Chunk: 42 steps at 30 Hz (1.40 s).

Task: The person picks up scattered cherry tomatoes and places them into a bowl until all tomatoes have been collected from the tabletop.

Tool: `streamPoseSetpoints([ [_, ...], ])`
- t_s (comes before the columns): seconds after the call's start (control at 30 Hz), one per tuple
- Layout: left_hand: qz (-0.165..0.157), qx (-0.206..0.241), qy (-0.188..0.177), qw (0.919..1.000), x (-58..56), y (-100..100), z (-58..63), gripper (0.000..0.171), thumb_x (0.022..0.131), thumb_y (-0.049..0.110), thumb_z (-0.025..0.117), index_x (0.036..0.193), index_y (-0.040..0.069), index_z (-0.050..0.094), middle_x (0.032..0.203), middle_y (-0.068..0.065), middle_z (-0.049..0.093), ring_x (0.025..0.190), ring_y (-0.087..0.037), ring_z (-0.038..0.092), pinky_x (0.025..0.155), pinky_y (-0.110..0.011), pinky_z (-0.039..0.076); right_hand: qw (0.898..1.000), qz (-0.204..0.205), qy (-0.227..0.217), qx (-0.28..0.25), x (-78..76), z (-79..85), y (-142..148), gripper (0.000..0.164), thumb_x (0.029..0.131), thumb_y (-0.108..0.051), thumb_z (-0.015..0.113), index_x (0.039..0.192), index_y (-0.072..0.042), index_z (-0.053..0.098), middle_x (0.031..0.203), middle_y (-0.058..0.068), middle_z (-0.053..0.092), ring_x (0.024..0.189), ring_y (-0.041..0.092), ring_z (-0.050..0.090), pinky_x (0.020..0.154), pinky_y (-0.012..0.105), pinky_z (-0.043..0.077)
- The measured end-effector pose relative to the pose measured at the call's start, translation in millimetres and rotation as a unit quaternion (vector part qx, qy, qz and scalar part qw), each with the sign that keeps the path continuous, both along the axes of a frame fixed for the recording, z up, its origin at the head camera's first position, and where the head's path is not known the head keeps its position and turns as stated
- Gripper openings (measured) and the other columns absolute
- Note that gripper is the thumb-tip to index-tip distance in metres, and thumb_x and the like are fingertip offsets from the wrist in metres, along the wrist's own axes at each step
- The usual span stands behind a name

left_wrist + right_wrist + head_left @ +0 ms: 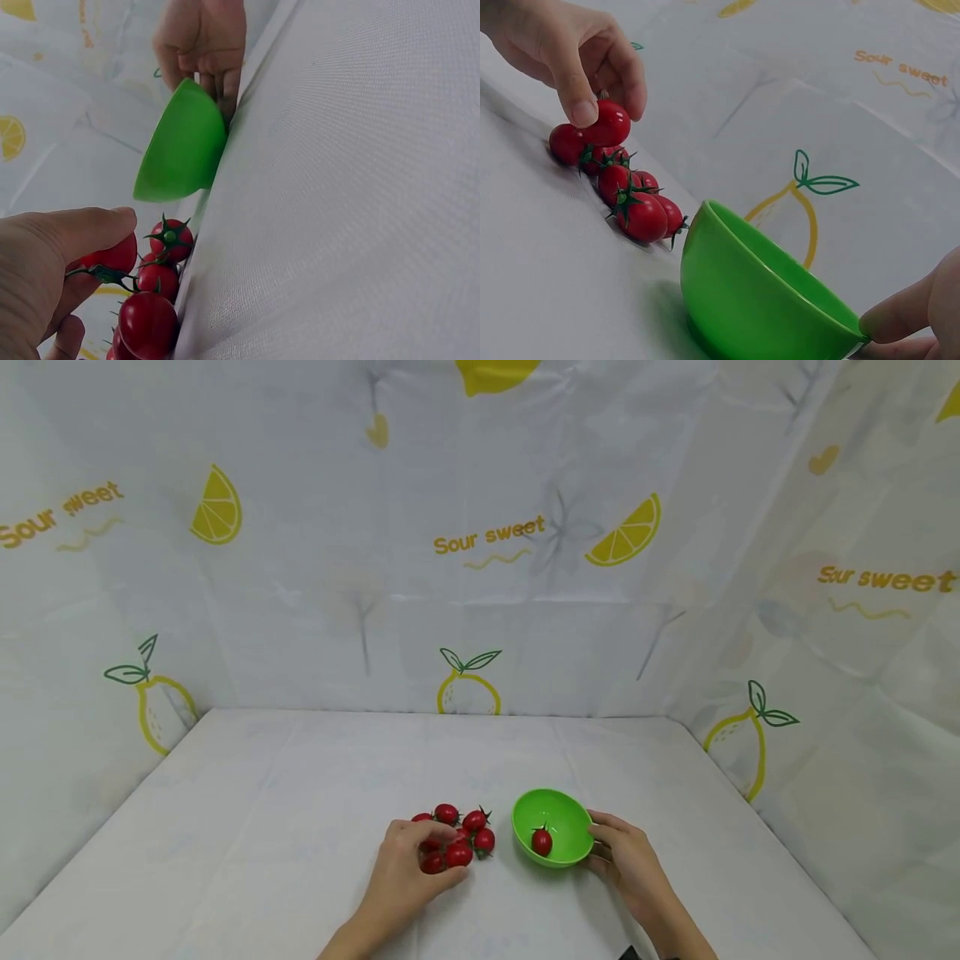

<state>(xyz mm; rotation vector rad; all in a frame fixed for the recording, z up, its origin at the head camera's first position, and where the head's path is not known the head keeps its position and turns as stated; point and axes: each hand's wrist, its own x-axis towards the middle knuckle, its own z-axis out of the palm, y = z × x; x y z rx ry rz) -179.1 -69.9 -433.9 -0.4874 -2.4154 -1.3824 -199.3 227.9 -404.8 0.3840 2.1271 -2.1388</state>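
My left hand (pixel 401 870) pinches a red cherry tomato (pixel 609 124) between thumb and fingers, just above a cluster of cherry tomatoes (pixel 483 841) with green stems. In the left wrist view, the pinched tomato (pixel 117 256) shows its green calyx under the thumb. To the right of the cluster, a green bowl (pixel 572 828) leans toward the tomatoes, and one cherry tomato (pixel 542 841) lies inside it. My right hand (pixel 628 858) grips the bowl's right side, thumb near the rim; some of its fingers are hidden behind the bowl.
A white cloth (pixel 300 810) covers the table. Behind it and at both sides stand pale curtain walls (pixel 300 610) printed with lemons and lettering. The bowl and the tomato cluster sit close together near the table's middle.
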Motion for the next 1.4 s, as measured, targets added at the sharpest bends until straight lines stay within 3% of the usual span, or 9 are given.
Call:
streamPoseSetpoints([
  [0.8,0.034,0.035,0.002,0.9988,0.2,0.7,4.6,0.035,0.070,0.019,0.091,0.099,0.019,0.071,0.092,0.014,0.065,0.094,-0.020,0.049,0.072,-0.034,0.049,1.000,0.002,-0.002,0.002,0.9,0.1,0.2,0.044,0.101,-0.009,0.046,0.141,0.011,0.041,0.140,0.031,0.042,0.106,0.028,0.059,0.089,0.042,0.051],
  [1.13,0.041,0.040,0.011,0.9983,-0.4,-0.2,4.9,0.037,0.070,0.022,0.091,0.098,0.026,0.069,0.092,0.015,0.067,0.095,-0.018,0.049,0.077,-0.040,0.047,1.000,0.000,-0.010,0.004,0.8,0.9,0.6,0.045,0.100,-0.009,0.046,0.141,0.011,0.041,0.139,0.030,0.042,0.104,0.026,0.060,0.087,0.039,0.052],
  [1.4,0.053,0.049,0.013,0.9973,0.9,-1.9,5.7,0.037,0.071,0.024,0.091,0.100,0.025,0.069,0.092,0.018,0.064,0.096,-0.011,0.048,0.078,-0.039,0.048,1.000,0.003,-0.007,-0.003,-0.1,-1.0,0.2,0.047,0.100,-0.011,0.048,0.141,0.011,0.041,0.138,0.030,0.044,0.103,0.025,0.061,0.087,0.039,0.052],
])
